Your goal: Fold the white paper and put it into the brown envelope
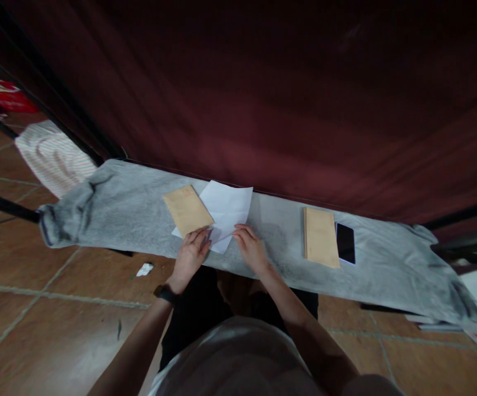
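Note:
White paper (232, 206) lies on the grey cloth, its lower edge raised or folded between my hands. My left hand (192, 253) has its fingers closed at the paper's lower left, by the corner of a brown envelope (186, 209) that partly covers white paper. My right hand (251, 250) pinches the paper's lower right edge. Further right lies a stack of brown envelopes (321, 236), and a dark-screened phone (346, 243) is just beside it.
The grey cloth (139, 209) covers a long narrow board. Behind it hangs a dark red curtain (263, 121). A striped cloth (56, 154) is at the left, and a crumpled white tissue (144, 269) lies on the tiled floor (77, 330).

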`<state>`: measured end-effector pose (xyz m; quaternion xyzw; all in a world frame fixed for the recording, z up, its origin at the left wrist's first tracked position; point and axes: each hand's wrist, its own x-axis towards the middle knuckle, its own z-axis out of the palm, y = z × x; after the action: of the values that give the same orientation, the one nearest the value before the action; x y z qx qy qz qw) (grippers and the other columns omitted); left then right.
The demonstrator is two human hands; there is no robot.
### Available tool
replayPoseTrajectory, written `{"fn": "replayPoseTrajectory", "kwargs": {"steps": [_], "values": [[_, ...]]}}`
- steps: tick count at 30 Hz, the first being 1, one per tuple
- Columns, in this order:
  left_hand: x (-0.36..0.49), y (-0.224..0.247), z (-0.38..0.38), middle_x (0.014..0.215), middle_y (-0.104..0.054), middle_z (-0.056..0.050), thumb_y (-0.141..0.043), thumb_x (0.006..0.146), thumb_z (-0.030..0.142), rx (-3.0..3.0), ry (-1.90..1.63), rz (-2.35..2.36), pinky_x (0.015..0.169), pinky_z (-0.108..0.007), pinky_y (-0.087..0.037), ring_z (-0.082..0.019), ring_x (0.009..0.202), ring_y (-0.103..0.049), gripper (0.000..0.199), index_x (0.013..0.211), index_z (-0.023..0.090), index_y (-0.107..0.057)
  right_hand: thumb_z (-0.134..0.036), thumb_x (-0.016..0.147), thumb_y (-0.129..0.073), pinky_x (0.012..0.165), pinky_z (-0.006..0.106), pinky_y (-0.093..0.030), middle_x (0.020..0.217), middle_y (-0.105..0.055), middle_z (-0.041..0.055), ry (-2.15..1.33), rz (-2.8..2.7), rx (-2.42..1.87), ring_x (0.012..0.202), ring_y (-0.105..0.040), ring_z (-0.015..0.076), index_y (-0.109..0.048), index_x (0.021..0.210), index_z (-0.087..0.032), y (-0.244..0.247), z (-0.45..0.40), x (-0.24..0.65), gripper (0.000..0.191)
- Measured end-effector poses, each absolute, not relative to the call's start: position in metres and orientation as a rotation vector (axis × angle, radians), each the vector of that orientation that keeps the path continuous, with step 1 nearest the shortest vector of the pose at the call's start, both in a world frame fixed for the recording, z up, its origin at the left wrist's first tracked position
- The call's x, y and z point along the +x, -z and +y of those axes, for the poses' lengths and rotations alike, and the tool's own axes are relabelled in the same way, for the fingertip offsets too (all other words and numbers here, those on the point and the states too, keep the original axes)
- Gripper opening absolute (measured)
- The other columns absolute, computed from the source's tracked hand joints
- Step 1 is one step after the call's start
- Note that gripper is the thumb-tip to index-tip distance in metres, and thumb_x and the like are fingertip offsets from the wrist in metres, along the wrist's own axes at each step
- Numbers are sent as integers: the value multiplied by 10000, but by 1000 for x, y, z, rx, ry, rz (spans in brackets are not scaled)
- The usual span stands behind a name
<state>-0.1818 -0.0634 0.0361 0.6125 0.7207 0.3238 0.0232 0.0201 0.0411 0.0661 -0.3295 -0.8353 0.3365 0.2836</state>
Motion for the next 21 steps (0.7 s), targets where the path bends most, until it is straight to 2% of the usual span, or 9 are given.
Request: {"fn": "replayPoseTrajectory", "kwargs": {"steps": [5, 8, 10, 14, 17, 21], "values": [[-155, -48, -59, 1412, -572, -78, -477, 919, 193, 2041, -884, 2045, 1129, -489, -393, -260, 1325, -495, 494, 1407, 254, -524, -272, 978, -431, 1031, 355, -482, 1229, -665, 87, -950, -1940, -917, 1159, -623, 187, -607, 1055, -232, -63, 42, 79, 196], [-130, -48, -59, 1486, -513, -80, -527, 937, 277, 2172, -797, 1905, 1164, -482, -352, -252, 1394, -434, 517, 1450, 248, -472, -313, 932, -478, 920, 355, -525, 1207, -677, 107, -1009, -1789, -1005, 1086, -654, 209, -587, 970, -230, -49, 37, 123, 143], [-113, -44, -59, 1488, -514, -88, -552, 938, 280, 2253, -700, 1900, 1172, -483, -338, -254, 1395, -437, 497, 1429, 238, -495, -321, 884, -505, 890, 363, -527, 1187, -687, 115, -1026, -1684, -1091, 1085, -655, 230, -565, 881, -231, -38, 32, 151, 108], [-86, -31, -55, 1387, -609, -94, -491, 927, 110, 2323, -459, 1968, 1093, -444, -432, -250, 1269, -564, 402, 1299, 206, -609, -331, 857, -518, 868, 388, -529, 1108, -721, 107, -1025, -1610, -1240, 998, -679, 241, -569, 846, -239, -18, 21, 192, 105], [-70, -27, -52, 1332, -647, -96, -481, 910, 71, 2378, -377, 1950, 1037, -436, -478, -258, 1210, -605, 399, 1255, 200, -636, -290, 863, -491, 895, 409, -534, 1091, -728, 100, -977, -1666, -1300, 1017, -682, 244, -589, 879, -251, -7, 16, 210, 107], [-60, -28, -52, 1322, -653, -102, -479, 898, 59, 2429, -366, 1902, 1026, -416, -486, -260, 1206, -608, 402, 1246, 178, -641, -144, 831, -401, 941, 422, -535, 1090, -728, 82, -791, -1888, -1331, 1047, -683, 230, -654, 966, -246, -1, 14, 220, 304]]}}
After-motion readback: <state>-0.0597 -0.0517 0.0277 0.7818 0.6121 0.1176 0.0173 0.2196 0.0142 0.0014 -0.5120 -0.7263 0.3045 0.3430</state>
